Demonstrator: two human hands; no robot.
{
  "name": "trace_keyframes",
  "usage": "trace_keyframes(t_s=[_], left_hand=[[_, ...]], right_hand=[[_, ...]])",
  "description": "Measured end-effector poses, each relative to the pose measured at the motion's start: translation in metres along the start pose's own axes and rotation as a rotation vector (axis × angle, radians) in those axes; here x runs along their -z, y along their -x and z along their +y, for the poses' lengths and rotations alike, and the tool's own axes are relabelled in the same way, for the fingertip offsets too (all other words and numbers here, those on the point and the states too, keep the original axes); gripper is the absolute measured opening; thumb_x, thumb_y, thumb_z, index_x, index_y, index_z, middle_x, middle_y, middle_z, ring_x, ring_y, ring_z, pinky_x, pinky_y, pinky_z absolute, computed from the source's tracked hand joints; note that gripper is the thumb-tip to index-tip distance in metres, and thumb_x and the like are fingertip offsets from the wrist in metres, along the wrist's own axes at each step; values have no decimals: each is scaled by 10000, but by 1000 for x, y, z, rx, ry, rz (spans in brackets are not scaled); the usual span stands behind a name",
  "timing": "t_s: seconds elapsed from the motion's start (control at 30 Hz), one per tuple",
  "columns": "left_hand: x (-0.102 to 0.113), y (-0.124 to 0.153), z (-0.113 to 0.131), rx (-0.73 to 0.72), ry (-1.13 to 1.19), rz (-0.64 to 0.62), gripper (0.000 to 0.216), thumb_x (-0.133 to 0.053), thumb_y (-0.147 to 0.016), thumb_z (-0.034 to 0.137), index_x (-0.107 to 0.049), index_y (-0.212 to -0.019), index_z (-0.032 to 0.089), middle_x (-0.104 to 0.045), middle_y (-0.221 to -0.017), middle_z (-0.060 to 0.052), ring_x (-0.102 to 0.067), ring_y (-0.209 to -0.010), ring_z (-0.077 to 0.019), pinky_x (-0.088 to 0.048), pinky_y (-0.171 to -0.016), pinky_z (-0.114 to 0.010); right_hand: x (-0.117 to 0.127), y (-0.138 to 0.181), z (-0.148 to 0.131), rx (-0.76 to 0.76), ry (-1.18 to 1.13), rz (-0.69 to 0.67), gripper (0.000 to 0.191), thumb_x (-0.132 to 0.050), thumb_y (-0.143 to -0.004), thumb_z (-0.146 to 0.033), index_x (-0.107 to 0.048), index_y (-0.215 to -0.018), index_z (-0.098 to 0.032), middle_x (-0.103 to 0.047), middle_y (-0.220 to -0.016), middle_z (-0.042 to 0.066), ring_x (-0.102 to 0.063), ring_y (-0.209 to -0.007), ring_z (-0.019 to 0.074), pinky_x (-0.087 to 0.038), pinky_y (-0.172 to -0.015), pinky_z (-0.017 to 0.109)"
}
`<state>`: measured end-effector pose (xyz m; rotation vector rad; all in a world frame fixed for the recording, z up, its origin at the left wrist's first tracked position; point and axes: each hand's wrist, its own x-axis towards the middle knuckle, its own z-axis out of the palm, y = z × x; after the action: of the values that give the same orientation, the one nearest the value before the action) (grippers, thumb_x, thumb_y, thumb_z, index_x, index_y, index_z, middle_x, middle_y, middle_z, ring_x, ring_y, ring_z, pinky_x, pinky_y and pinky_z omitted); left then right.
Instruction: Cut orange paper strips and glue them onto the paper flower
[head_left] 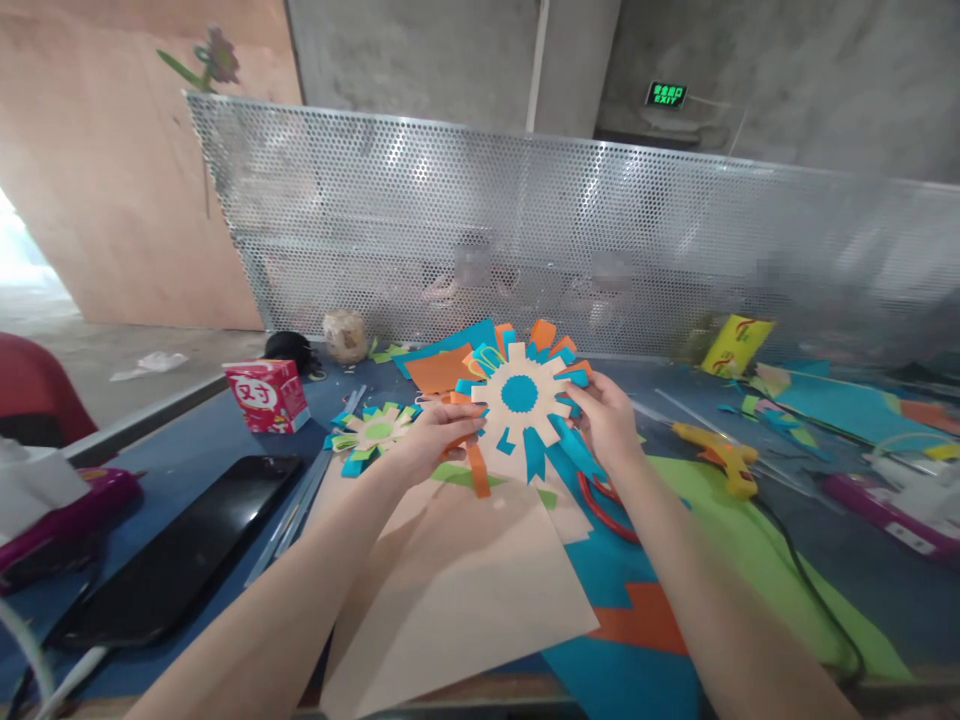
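Note:
I hold a layered paper flower [521, 405] up in front of me, its cream petals over blue and orange strips, with a blue toothed disc in the middle. My left hand [431, 435] pinches its left edge, fingers closed on the petals. My right hand [607, 420] grips its right edge the same way. Under the flower lie a cream paper sheet [450, 590] and blue paper [622, 680]. A smaller flower [373, 432] with a green centre rests on the table just left of my left hand.
A black phone [180, 545] lies at the left, a red carton [268, 395] behind it. Red scissors [604, 510] sit under my right wrist. A yellow glue gun [720, 455] with its black cable lies at the right. A perforated metal screen [570, 240] closes the far edge.

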<state>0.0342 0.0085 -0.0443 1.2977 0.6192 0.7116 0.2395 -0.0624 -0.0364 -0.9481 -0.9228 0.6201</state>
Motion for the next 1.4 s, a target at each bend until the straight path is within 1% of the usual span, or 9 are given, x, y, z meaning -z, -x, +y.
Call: trace_keyframes(t_s=[0.3, 0.37, 0.5, 0.63, 0.8, 1.0, 1.13, 1.3, 1.4], left_hand=[[1, -1, 2, -18, 51, 48, 242, -725, -544, 263, -642, -751, 169, -500, -603, 25, -483, -526, -45, -244, -375, -136], [1, -1, 3, -21, 53, 48, 243, -723, -546, 263, -641, -750, 162, -496, -601, 22, -483, -523, -46, -238, -373, -137], [1, 0, 4, -30, 37, 52, 241, -719, -548, 263, -633, -742, 149, -483, -582, 25, -464, -497, -43, -239, -372, -145], [0, 2, 5, -64, 30, 45, 287, -707, -563, 270, -623, -819, 170, -484, -591, 33, -445, -480, -35, -256, -386, -148], [0, 4, 6, -97, 37, 45, 252, -708, -557, 274, -604, -756, 160, -495, -596, 31, -448, -482, -39, -279, -403, -158], [2, 3, 4, -118, 51, 37, 225, -708, -557, 280, -616, -725, 161, -513, -612, 23, -471, -513, -50, -309, -440, -171], [2, 3, 5, -108, 26, 61, 250, -678, -584, 353, -634, -737, 161, -543, -656, -4, -484, -548, -68, -329, -469, -188], [1, 4, 7, -132, -25, 74, 306, -665, -590, 392, -636, -784, 157, -560, -707, -23, -458, -551, -61, -330, -473, -178], [0, 4, 7, -122, 15, 123, 332, -648, -593, 440, -609, -759, 155, -553, -663, -11, -474, -527, -65, -339, -473, -186]], right_hand=[[0, 1, -3, -24, -11, 16, 275, -681, -595, -317, -594, -836, -217, -614, -701, -19, -566, -578, 114, -390, -359, 158], [0, 1, -1, -7, -15, 12, 252, -679, -601, -304, -603, -827, -222, -625, -717, -21, -584, -614, 122, -429, -409, 173], [0, -1, 1, 59, -31, -9, 221, -687, -600, -253, -627, -809, -218, -647, -762, -18, -605, -670, 128, -487, -602, 234], [-1, -1, -1, 69, -9, 5, 200, -688, -600, -255, -636, -789, -215, -649, -756, -17, -608, -663, 135, -487, -614, 252], [1, -1, 1, 36, -15, 0, 232, -684, -605, -252, -634, -827, -212, -656, -792, -6, -613, -723, 159, -493, -654, 280], [3, -1, 4, 16, -4, -2, 244, -681, -606, -261, -628, -840, -213, -648, -785, 2, -606, -713, 165, -491, -551, 254], [2, 0, 2, -35, -7, 23, 265, -689, -589, -290, -616, -833, -217, -631, -753, 2, -600, -703, 175, -462, -455, 231], [3, 0, 1, -45, 12, 31, 281, -685, -592, -307, -614, -844, -204, -625, -763, 16, -596, -720, 177, -474, -497, 244], [3, 1, 1, -54, 49, 38, 283, -678, -595, -323, -613, -843, -202, -622, -750, 14, -591, -680, 165, -467, -485, 239]])
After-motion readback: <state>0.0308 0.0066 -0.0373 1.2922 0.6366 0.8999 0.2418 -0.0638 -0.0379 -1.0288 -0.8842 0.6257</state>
